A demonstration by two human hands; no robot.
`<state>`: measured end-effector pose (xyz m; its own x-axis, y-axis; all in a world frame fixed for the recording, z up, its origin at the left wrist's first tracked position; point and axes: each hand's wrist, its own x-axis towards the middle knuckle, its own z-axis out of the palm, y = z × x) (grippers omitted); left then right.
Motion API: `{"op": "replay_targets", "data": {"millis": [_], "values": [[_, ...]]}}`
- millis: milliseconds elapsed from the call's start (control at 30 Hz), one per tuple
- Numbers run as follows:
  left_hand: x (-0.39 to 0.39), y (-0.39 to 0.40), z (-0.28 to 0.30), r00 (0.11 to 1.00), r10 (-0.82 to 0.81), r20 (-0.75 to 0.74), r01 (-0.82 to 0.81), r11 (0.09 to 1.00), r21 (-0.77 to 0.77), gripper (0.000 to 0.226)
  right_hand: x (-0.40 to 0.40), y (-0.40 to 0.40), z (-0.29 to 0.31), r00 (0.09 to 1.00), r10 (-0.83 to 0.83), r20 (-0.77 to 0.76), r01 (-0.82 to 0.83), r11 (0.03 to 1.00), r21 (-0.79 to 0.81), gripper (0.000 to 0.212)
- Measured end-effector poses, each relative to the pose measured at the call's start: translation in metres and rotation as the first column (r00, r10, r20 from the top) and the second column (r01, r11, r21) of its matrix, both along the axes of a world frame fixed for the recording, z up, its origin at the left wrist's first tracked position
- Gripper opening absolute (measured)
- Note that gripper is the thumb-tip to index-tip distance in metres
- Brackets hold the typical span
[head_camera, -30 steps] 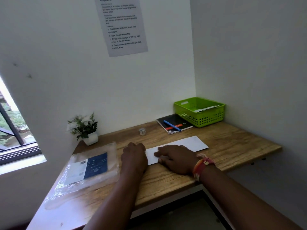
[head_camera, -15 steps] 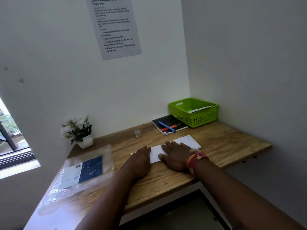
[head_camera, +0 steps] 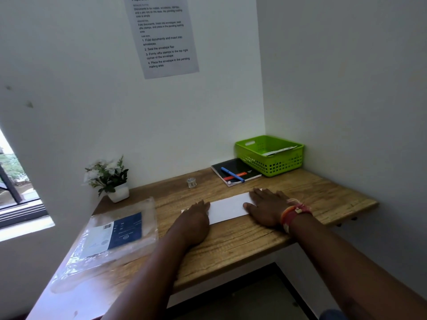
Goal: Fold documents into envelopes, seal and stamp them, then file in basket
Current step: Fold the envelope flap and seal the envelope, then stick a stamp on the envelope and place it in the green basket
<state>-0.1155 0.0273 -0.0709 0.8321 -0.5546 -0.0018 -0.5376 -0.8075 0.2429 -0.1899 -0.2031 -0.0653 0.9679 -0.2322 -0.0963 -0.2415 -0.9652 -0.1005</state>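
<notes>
Wooden desk [head_camera: 300, 197] in white corner — window [head_camera: 13, 181] left, paper [head_camera: 228, 209] flat

Green perforated basket [head_camera: 272, 161] | white paper [head_camera: 227, 207] | wood-grain brown desk [head_camera: 312, 192] | black notebook [head_camera: 238, 169] | blue pen [head_camera: 232, 174]

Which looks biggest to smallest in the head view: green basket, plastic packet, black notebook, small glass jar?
1. plastic packet, though it lies nearest the camera, which inflates it
2. green basket
3. black notebook, beside the basket at similar depth, so that ranking looks fair
4. small glass jar, clearly smallest
</notes>
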Motion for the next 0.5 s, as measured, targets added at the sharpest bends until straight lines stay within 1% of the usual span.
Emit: {"op": "replay_targets", "data": {"millis": [67,133,167,233,267,333,367,400,467,500], "values": [[0.001,0.000,-0.001,1.000,0.014,0.002,-0.014,1.000,0.007,0.055,0.000,0.001,0.000,1.000,-0.020,0.002,0.020,1.000,0.010,0.073],[-0.001,-0.001,-0.001,1.000,0.022,0.010,-0.022,0.998,0.051,0.056,0.001,0.004,0.003,0.998,-0.042,-0.040,0.043,0.999,0.007,0.073],[-0.001,-0.002,0.000,1.000,0.021,0.006,-0.022,0.997,0.069,0.057,0.002,0.006,0.008,0.996,-0.050,-0.078,0.047,0.998,-0.035,0.071],[0.001,-0.002,0.003,0.999,0.027,-0.017,-0.025,0.995,0.095,0.059,0.017,0.014,0.022,0.989,-0.031,-0.143,0.003,0.982,-0.188,0.062],[0.004,-0.003,0.005,0.999,0.027,-0.032,-0.023,0.993,0.114,0.060,0.028,0.020,0.029,0.991,-0.006,-0.130,-0.027,0.967,-0.251,0.055],[0.011,-0.005,0.012,0.999,0.023,-0.049,-0.016,0.990,0.143,0.060,0.054,0.031,0.040,0.994,0.105,-0.012,-0.103,0.946,-0.308,0.040],[0.015,-0.006,0.018,0.998,0.025,-0.051,-0.017,0.989,0.150,0.057,0.070,0.037,0.043,0.982,0.180,0.061,-0.155,0.944,-0.290,0.034],[0.020,-0.007,0.025,0.999,0.024,-0.031,-0.019,0.987,0.162,0.053,0.085,0.043,0.045,0.963,0.238,0.122,-0.205,0.950,-0.235,0.031],[0.036,-0.010,0.038,0.999,0.019,0.042,-0.025,0.989,0.148,0.041,0.115,0.059,0.043,0.929,0.300,0.217,-0.291,0.954,-0.072,0.036],[0.045,-0.010,0.044,0.996,0.033,0.087,-0.042,0.994,0.103,0.037,0.126,0.067,0.041,0.917,0.303,0.258,-0.314,0.950,-0.001,0.039]]}}
